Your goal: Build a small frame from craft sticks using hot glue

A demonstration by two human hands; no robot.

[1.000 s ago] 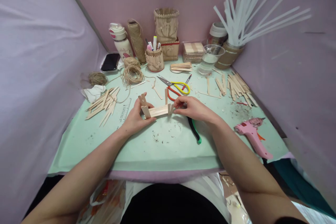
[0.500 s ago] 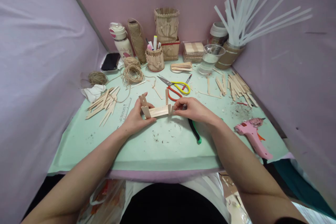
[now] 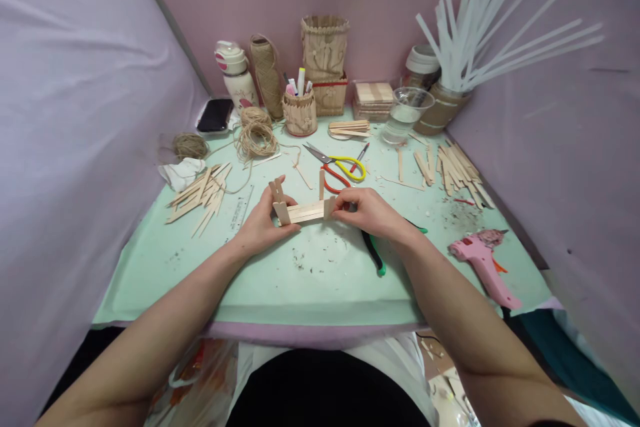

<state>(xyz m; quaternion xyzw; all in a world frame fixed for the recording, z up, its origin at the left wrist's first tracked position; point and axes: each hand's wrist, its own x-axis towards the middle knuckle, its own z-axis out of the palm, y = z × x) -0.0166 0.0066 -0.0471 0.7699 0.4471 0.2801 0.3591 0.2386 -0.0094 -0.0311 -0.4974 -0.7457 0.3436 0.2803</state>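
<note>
A small frame of craft sticks (image 3: 306,213), with short upright pieces at its corners, is held just over the middle of the table. My left hand (image 3: 266,217) is closed around its left end, thumb along the near side. At the right end, my right hand (image 3: 363,212) pinches a short piece of craft stick (image 3: 329,207) against the frame's near corner. Green-and-black handled pliers (image 3: 373,252) lie partly hidden under my right hand. Just beyond the frame are scissors (image 3: 345,167) with yellow and red handles.
Loose craft sticks lie at left (image 3: 200,197) and right (image 3: 457,170). A pink glue gun (image 3: 481,257) rests near the right edge. Twine (image 3: 257,137), a pen holder (image 3: 300,113), a plastic cup of water (image 3: 404,117) and a white bottle (image 3: 237,77) stand toward the back.
My right hand has brought the short stick piece up against the frame's right end, where a small gap showed before. The whole view has shifted slightly; my left hand keeps its grip.
</note>
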